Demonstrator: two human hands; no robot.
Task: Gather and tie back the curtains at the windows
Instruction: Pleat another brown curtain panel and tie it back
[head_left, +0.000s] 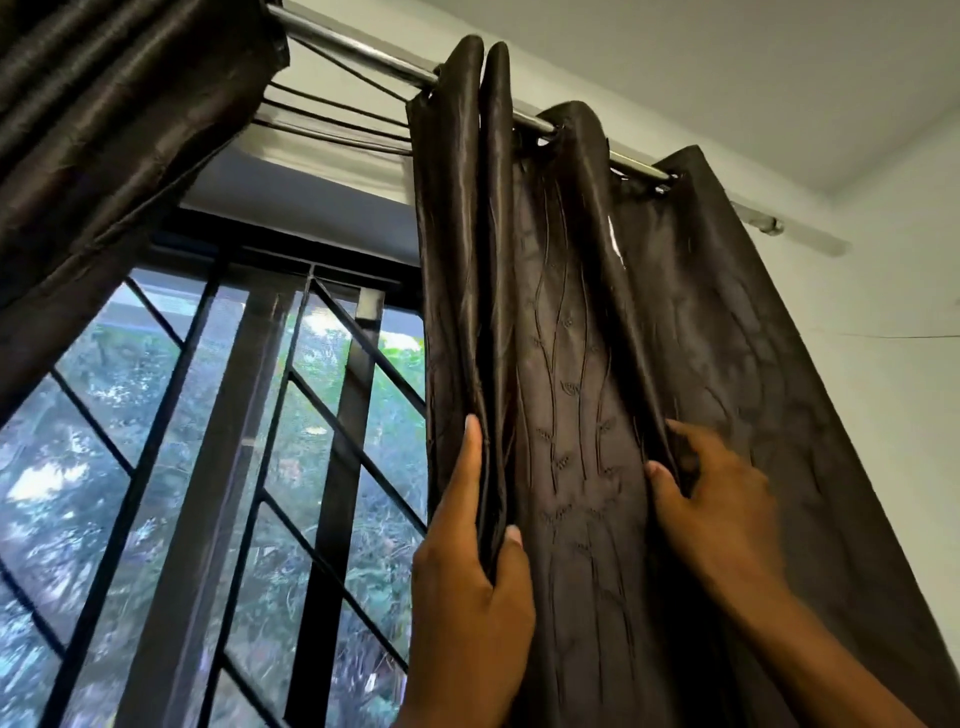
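1. Both hands are raised against the right-hand dark brown curtain (571, 364), which hangs from a metal rod (363, 49) at the top of the window (208, 415).
2. Two gathered folds at the curtain's window-side edge are gripped by the left hand (467, 571): the thumb is laid on the room side of the folds, and the index finger is stretched upward along their outer edge.
3. A further fold, to the right of the flat embroidered panel, is pinched by the right hand (722, 499), with the thumb in front and the other fingers tucked into the crease; this hand is slightly blurred.
4. Between the two hands a flat stretch of fabric is left, stitched with wavy stems and small leaves.
5. The rod is threaded through eyelets at the curtain's top, so that the cloth stands in upright waves along it.
6. A second dark curtain (104, 130) is seen bunched at the upper left, on the same rod.
7. Several thin dark cords (332, 117) are strung between the two curtains, just below the rod.
8. Black window bars (332, 431), upright and diagonal, are seen with green foliage behind the glass.
9. A white wall (893, 364) is seen to the right of the curtain.
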